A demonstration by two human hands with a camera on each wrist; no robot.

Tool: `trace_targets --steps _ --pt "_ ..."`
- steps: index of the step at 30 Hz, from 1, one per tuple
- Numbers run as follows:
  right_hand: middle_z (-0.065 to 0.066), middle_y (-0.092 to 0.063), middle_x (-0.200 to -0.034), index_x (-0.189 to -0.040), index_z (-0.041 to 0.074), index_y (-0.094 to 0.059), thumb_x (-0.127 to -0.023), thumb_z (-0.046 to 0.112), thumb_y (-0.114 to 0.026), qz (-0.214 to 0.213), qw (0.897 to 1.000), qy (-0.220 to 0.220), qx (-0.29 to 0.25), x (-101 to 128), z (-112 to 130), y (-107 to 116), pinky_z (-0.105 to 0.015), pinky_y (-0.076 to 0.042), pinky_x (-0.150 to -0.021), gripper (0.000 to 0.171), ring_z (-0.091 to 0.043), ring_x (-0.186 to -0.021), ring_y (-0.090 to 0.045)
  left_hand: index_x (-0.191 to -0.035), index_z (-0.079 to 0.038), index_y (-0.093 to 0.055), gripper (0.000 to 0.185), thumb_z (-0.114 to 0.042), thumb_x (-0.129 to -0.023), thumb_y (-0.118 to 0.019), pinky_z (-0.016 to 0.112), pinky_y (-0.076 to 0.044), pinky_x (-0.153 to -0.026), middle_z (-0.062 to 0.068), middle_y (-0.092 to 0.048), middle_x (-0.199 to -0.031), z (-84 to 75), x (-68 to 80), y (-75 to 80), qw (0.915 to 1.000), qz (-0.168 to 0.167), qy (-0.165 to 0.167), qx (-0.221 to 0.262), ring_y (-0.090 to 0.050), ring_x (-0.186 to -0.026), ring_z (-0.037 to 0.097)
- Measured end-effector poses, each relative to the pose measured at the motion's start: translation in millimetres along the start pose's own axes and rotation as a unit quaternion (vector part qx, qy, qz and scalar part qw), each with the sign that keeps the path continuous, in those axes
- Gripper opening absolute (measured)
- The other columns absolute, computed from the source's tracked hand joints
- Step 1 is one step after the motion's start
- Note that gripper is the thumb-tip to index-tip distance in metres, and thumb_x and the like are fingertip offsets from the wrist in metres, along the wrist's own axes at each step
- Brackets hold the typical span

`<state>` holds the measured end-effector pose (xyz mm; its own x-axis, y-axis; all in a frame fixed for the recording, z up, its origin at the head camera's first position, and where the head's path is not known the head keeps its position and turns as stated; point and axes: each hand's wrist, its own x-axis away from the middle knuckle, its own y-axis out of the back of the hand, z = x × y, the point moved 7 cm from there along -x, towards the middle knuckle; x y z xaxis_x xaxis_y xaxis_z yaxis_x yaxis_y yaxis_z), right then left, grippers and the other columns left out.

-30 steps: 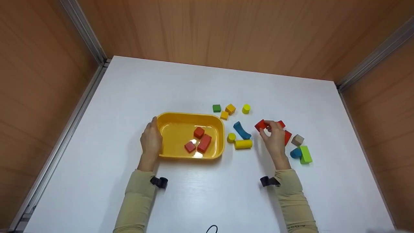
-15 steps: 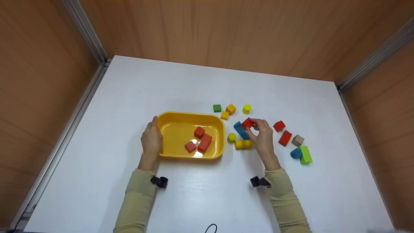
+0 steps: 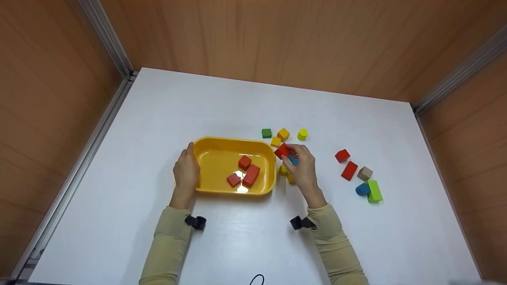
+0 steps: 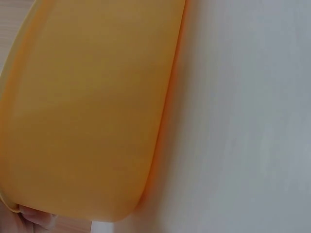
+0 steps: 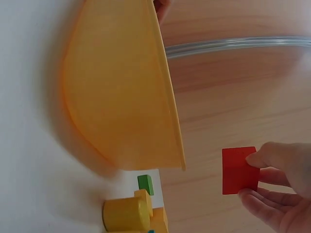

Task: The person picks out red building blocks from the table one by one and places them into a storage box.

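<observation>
Head view: right hand (image 3: 303, 168) pinching red block (image 3: 282, 151) between thumb and fingertips, just beside tray (image 3: 233, 141) rim. Left hand (image 3: 185, 172) curled around tray's far end, gripping it.

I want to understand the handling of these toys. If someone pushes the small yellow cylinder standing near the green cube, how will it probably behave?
The yellow cylinder stands upright on its flat end, so a low push would probably slide it across the smooth white table. A high push might tip it, and then it would likely roll. It looks rigid and probably light, like the red block that the right hand pinches easily.
</observation>
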<state>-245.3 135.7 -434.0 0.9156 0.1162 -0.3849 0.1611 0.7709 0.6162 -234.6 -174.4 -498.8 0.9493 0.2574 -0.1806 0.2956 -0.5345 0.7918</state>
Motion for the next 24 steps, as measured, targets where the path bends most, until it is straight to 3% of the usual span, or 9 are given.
trace_targets --steps 9,19,24 --pt "-0.010 -0.056 -0.099 -0.106 0.000 -0.058 -0.077 0.005 -0.067 0.025 0.999 0.019 -0.012 0 21 -27 -0.028 -0.049 -0.076 0.030 -0.018 -0.084 -0.056 -0.126 0.007 -0.043 0.037 0.005 -0.089 -0.044 0.042 -0.050 -0.060 0.024 -0.057 -0.094 -0.5 1.1 1.0 0.9998 -0.015 -0.014 0.005 -0.059 -0.074 0.034" --pt "-0.005 -0.055 -0.103 -0.108 0.005 -0.057 -0.079 0.006 -0.065 0.092 0.995 -0.006 -0.044 1 32 -64 -0.022 -0.045 -0.081 0.030 -0.014 -0.090 -0.054 -0.126 0.006 -0.043 0.038 0.005 -0.089 -0.043 0.043 -0.050 -0.061 0.024 -0.057 -0.095 -0.3 1.6 0.3 0.9998 -0.017 -0.012 0.003 -0.059 -0.076 0.035" --pt "-0.007 -0.056 -0.102 -0.107 0.004 -0.058 -0.079 0.008 -0.065 0.110 0.993 0.008 -0.035 0 39 -81 -0.021 -0.046 -0.080 0.030 -0.015 -0.090 -0.054 -0.126 0.006 -0.044 0.038 0.006 -0.088 -0.044 0.043 -0.050 -0.060 0.024 -0.057 -0.093 -0.7 1.5 0.3 0.9997 -0.020 -0.013 -0.001 -0.059 -0.075 0.035"
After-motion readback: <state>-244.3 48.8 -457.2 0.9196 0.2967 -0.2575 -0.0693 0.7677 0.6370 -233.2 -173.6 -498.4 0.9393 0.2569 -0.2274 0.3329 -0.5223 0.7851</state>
